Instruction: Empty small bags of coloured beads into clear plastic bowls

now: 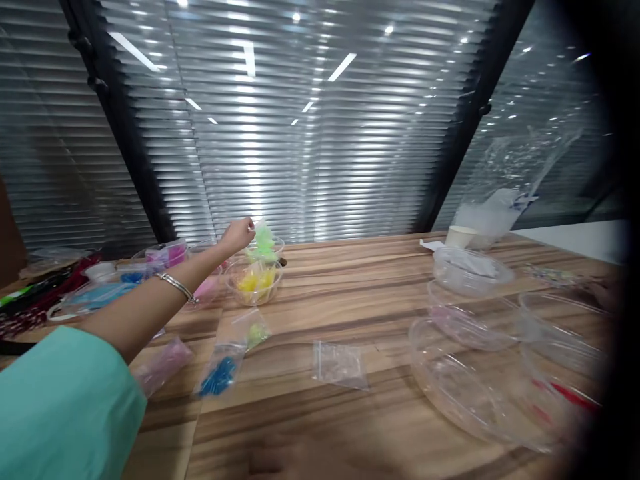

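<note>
My left hand reaches out to the far side of the table, its fingers closed on the top of a small clear bag with light green pieces. This bag hangs at a clear plastic bowl at the back; whether it touches the bowl I cannot tell. Just nearer stands a clear bowl with yellow pieces. My right hand is a blur at the bottom edge, its fingers not readable. Beyond it on the table lie a zip bag of blue pieces, a bag of yellow-green pieces and a clear zip bag.
Several clear plastic bowls stand on the right, with a white paper cup and a large plastic bag behind. Left of my forearm are a pink bag, blue packets and dark red cords. Blinds rise behind the table.
</note>
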The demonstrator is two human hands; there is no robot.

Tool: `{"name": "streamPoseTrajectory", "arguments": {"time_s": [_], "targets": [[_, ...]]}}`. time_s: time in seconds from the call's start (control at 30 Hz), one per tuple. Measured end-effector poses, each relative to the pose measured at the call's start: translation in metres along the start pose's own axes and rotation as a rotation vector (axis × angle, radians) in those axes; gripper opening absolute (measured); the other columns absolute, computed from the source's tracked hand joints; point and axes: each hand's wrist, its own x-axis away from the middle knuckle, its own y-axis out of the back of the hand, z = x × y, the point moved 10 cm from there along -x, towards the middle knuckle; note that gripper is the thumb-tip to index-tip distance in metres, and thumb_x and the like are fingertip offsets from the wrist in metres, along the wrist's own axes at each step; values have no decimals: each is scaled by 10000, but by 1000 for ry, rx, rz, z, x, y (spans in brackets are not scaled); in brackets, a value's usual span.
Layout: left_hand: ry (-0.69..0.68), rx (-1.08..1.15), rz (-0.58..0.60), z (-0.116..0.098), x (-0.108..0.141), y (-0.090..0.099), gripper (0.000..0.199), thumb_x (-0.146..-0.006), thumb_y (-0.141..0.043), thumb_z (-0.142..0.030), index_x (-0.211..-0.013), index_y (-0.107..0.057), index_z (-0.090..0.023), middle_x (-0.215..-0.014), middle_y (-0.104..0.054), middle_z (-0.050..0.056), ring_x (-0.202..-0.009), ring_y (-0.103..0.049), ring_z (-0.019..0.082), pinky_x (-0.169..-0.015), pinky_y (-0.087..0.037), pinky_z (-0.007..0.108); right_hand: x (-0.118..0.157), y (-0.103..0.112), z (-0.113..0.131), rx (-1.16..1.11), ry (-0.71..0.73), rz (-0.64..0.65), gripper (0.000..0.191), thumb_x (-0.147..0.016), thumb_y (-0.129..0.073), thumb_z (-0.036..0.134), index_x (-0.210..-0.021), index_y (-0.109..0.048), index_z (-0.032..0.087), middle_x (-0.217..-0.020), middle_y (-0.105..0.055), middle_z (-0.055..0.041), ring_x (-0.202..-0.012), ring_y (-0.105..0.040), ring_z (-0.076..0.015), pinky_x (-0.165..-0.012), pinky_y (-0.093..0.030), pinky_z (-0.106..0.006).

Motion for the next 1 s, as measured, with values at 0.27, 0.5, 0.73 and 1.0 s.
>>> {"name": "streamPoseTrajectory", "arguments": {"time_s": [0.27,0.5,0.73,1.0], "targets": [[-279,-265,71,-72,18,-29,404,-967,-636,-336,-1328,-555,-174,-1375,-562,120,-1196,-600,286,-990,-527,518,12,33,10,-186,-12,-206,232,-1059,-443,334,-1099,-600,168,-1006,-687,-11,-948,-620,-111,-898,-424,-148],[-1031,-176,439,-232,164,-102,704,-898,-670,-239,-1528,-355,-247,-1645,-297,93,-1520,-231,348,-1220,-180,622,20,66,18,-340,-143,-145,190,-1040,-465,258,-1074,-618,150,-999,-675,-23,-969,-625,-106,-930,-417,-134],[-1497,-1,672,-282,300,-113,177,-960,-568,-227,-1085,-693,-224,-1209,-724,75,-1300,-546,245,-1191,-289,433,23,73,18,-434,-205,-141,183,-1037,-462,243,-1039,-628,166,-1002,-659,-9,-878,-605,-89,-829,-445,-133],[-1182,43,464,-210,248,9,255,-1008,-436,-214,-957,-685,-198,-991,-743,116,-985,-662,240,-989,-458,372,26,67,12,-378,-297,-67,178,-1028,-500,273,-980,-651,192,-948,-658,1,-839,-595,-113,-773,-442,-188]]}}
